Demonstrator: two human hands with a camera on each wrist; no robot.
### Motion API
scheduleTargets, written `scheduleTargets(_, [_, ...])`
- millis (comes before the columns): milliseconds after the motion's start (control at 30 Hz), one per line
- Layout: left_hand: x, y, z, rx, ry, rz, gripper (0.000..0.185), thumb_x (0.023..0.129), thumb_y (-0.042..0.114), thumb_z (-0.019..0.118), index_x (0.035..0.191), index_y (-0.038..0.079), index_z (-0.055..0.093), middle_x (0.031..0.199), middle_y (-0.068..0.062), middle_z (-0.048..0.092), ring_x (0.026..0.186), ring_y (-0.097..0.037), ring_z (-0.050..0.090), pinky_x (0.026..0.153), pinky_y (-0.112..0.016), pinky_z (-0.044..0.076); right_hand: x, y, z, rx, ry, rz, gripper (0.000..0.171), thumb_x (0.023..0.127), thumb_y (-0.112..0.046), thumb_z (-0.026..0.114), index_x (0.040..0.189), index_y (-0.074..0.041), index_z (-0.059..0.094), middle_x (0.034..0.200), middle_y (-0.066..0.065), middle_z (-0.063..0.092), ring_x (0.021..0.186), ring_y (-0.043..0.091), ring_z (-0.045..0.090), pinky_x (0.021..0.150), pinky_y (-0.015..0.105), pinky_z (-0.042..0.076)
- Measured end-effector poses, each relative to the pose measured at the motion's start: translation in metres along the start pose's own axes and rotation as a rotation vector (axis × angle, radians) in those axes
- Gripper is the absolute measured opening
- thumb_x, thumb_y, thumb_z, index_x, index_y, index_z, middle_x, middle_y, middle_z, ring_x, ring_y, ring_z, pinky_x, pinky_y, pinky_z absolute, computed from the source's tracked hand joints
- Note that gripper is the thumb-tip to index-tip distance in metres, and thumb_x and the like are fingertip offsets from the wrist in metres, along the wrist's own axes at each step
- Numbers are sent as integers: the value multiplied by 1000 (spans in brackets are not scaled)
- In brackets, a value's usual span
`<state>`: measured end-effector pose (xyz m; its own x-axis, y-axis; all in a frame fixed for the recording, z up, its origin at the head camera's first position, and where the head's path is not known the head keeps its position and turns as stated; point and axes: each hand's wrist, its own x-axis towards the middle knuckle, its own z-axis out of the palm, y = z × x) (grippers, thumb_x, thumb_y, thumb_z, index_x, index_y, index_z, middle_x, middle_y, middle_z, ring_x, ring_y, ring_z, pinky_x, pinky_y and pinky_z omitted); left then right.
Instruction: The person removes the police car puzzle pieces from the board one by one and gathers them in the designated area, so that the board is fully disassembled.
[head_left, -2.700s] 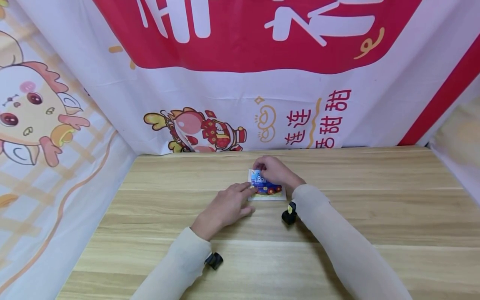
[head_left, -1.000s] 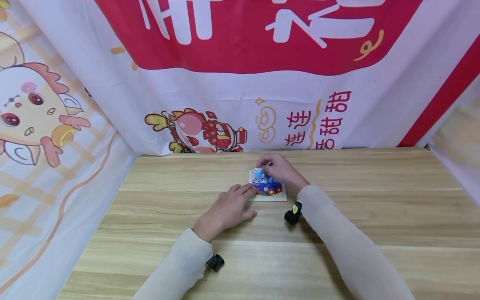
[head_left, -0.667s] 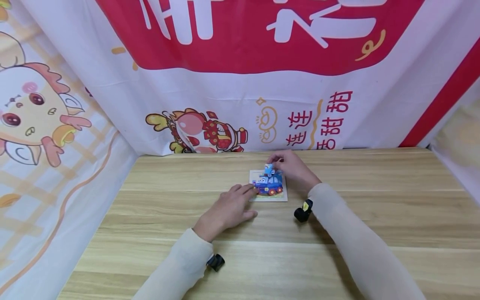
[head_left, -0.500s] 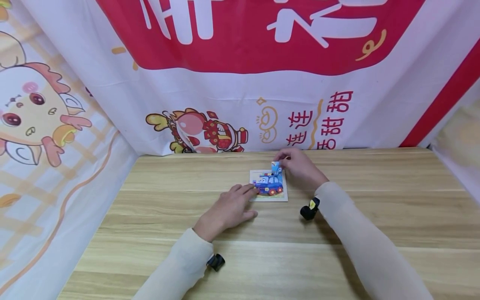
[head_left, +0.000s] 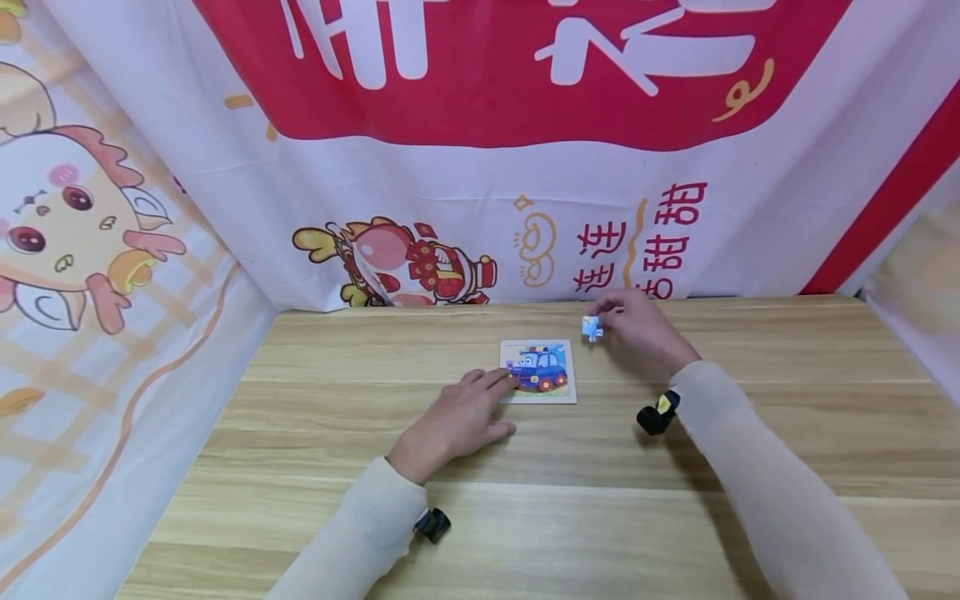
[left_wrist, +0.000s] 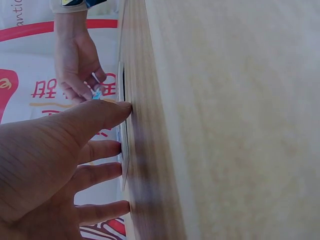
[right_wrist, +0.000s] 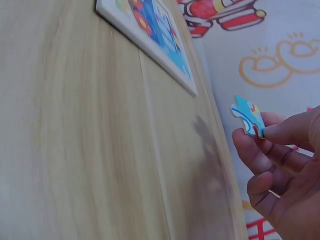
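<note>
Puzzle board [head_left: 551,400]: A white-bordered board lies flat on the wooden table [head_left: 337,367], bearing a blue cartoon car [head_left: 543,371]; any gap in the picture is too small to make out.
Puzzle piece [head_left: 592,327]: Light blue and knobbed, it hangs above the table just beyond the board's far right corner, touching neither.
Right hand [head_left: 637,325]: Thumb and fingertip clamp one side of the piece; the remaining fingers curl loosely, holding nothing.
Left hand [head_left: 457,412]: Straight fingers, spread apart, reach over the board's left edge; how hard they press cannot be told.
Drop risk: The grip takes in only part of the thin piece, so a loosened thumb would probably let it twist or fall, perhaps toward the printed cloth [head_left: 442,179] behind.
Slide risk: The board seems braced on its left side alone; a sideways shove could skid or turn it.
Damage risk: Pressing the piece down tilted or misaligned might crease a knob.
</note>
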<state>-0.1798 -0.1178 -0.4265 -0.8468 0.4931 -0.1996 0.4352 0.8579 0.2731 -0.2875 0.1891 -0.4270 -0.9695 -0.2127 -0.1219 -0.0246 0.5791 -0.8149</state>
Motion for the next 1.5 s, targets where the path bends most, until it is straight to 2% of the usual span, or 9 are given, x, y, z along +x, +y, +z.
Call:
scheduleTargets(233, [0, 0, 0, 2, -4, 2, 68, 103, 45, 72, 162, 19, 50, 172, -7, 43, 158, -37, 41, 121, -65, 45, -6, 16, -16, -29, 4, 19, 29, 110, -3, 48, 126, -1, 72, 131, 19, 66, 119, 32, 60, 108, 47, 50])
scheduleTargets(467, [-1, 1, -1, 3, -9, -1, 69, 103, 44, 72, 163, 18, 49, 173, -7, 42, 158, -38, 40, 121, -66, 45, -7, 31, -26, -115, 30, -23, 24, 107, 0, 53, 119, 4, 73, 120, 24, 71, 95, 28, 69, 82, 31, 51])
scheduleTargets(633, [-1, 1, -1, -9, -14, -8, 69, 103, 45, 71, 163, 19, 48, 174, -7, 40, 160, -38, 39, 122, -67, 43, -3, 38, -29, -136, 28, -24, 23, 107, 2, 53, 117, 6, 74, 114, 24, 73, 86, 23, 68, 74, 26, 50])
scheduleTargets(1500, [-1, -1, 0, -15, -13, -7, 69, 104, 45, 70, 164, 20, 48, 175, -6, 39, 161, -39, 37, 124, -66, 41, 3, 39, -26, -132, 3, 9, 24, 109, 1, 49, 115, 8, 72, 122, 25, 68, 92, 24, 65, 74, 23, 54])
